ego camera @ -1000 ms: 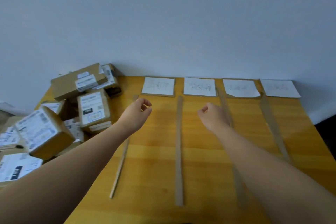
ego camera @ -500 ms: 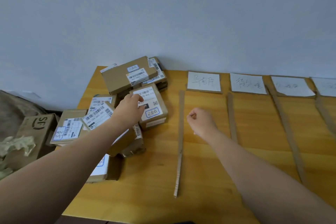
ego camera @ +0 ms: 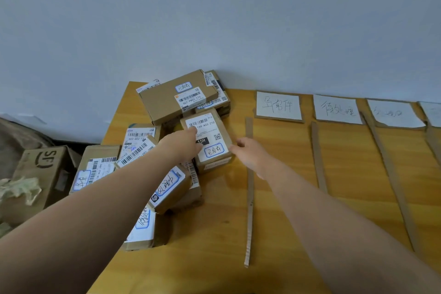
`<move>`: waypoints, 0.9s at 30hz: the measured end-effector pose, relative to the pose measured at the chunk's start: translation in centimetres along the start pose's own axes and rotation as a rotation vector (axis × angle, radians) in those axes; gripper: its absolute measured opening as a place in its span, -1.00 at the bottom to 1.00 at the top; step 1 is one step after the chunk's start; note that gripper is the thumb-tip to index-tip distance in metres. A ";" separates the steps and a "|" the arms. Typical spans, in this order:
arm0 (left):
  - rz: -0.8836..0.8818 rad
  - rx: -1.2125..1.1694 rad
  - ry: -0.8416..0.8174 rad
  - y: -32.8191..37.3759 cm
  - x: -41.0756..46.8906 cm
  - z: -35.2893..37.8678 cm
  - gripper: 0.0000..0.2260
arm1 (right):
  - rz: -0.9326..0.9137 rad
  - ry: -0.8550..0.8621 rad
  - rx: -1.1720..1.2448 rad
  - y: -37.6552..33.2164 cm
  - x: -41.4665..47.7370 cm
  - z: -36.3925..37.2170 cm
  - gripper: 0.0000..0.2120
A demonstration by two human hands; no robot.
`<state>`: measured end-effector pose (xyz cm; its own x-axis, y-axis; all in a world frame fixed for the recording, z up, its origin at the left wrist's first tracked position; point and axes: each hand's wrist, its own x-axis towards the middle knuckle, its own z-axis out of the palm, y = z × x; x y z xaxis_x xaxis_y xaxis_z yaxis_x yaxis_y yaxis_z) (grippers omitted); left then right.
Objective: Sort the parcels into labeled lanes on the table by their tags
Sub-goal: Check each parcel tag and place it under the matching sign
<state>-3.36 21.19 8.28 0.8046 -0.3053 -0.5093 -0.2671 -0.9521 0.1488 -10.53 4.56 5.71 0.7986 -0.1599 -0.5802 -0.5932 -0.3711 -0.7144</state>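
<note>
Fingers of left hand lying on tagged parcel, whether gripping unclear, right hand loosely curled, fingertips touching parcel's right edge, lane strip under its wrist

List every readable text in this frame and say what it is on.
"507 P802 170": long flat parcel.
"159-A03-210" and "15H": front parcel.
"502-602-12": left parcel.
"SF": cardboard box at far left.
Lane signs and handwritten tags: not surely readable.
</note>
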 end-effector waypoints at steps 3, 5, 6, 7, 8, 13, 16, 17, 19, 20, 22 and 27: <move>-0.046 -0.207 -0.048 0.4 0.3 -0.6 -0.50 | 0.022 -0.038 0.149 0.0 0.4 0.6 -0.64; -0.086 -0.439 -0.023 0.8 0.2 -0.9 -0.50 | 0.054 -0.042 0.264 0.4 0.7 1.1 -0.64; -0.109 -0.545 0.005 1.1 0.1 -1.1 -0.52 | 0.070 -0.022 0.318 0.7 0.9 1.4 -0.63; -0.139 -0.630 0.026 1.3 -0.1 -1.2 -0.55 | 0.089 0.004 0.378 0.9 1.0 1.5 -0.62; -0.170 -0.700 0.035 1.5 -0.2 -1.2 -0.60 | 0.111 0.020 0.459 1.1 1.2 1.5 -0.61; -0.205 -1.010 0.066 1.2 -0.6 -0.2 -0.79 | 0.144 -0.038 0.743 1.8 1.1 0.6 -0.56; -0.109 -1.125 0.104 1.4 -1.2 -0.3 -0.63 | 0.080 0.009 0.726 1.7 0.7 0.0 -0.58; -0.068 -1.151 0.116 1.5 -1.4 -0.5 -0.60 | 0.053 0.026 0.738 1.5 0.5 -0.3 -0.59; 0.009 -1.212 0.129 1.5 -1.8 -0.8 -0.58 | 0.008 0.047 0.768 0.9 0.0 -1.1 -0.64; 0.041 -1.232 0.134 1.5 -2.0 -1.0 -0.59 | -0.020 0.054 0.775 0.7 -0.3 -1.5 -0.67; 0.089 -1.252 0.151 1.6 -2.4 -1.2 -0.61 | -0.074 0.085 0.767 0.5 -0.9 -2.4 -0.75; 0.160 -1.306 0.164 2.7 -3.2 -1.4 -0.64 | -0.191 0.169 0.712 0.7 -3.0 -4.4 -0.74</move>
<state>-5.95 19.54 11.51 0.8912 -0.3256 -0.3157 0.2643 -0.1928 0.9450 -12.87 0.80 8.66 0.8648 -0.3113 -0.3940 -0.3192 0.2648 -0.9099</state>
